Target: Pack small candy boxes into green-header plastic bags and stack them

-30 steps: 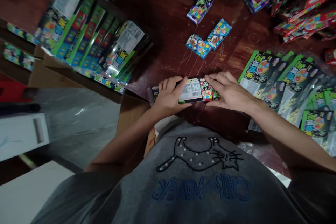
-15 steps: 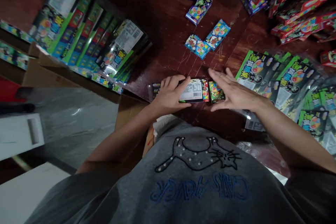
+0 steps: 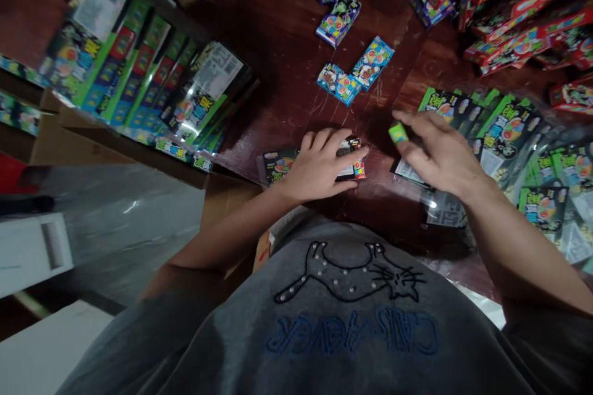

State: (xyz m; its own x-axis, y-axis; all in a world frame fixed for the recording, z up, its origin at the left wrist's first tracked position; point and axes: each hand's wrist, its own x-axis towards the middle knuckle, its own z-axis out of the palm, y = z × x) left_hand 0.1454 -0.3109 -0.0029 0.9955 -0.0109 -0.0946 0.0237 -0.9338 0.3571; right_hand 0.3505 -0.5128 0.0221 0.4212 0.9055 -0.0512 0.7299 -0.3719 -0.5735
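My left hand (image 3: 319,166) spans a flat black candy package (image 3: 279,164) on the table, fingers over its far side and thumb along its near edge. A red candy box (image 3: 359,168) shows at the package's right end, under my fingertips. To the right, my right hand (image 3: 440,151) pinches a small green candy box (image 3: 397,133) between thumb and fingers, just above the table. The palm hides most of that box. Beneath this hand lies a black package with a white label (image 3: 410,171).
Black-and-green packages (image 3: 503,129) in clear plastic spread at the right. Red boxes (image 3: 532,31) heap behind them. Blue boxes (image 3: 373,63) and purple boxes (image 3: 339,20) lie farther back. Packed sets (image 3: 204,92) stand in a cardboard box (image 3: 125,145) on the left.
My right hand has moved right, taking the green box away from beside the package. My left hand has slid right along the package, onto its red-box end.
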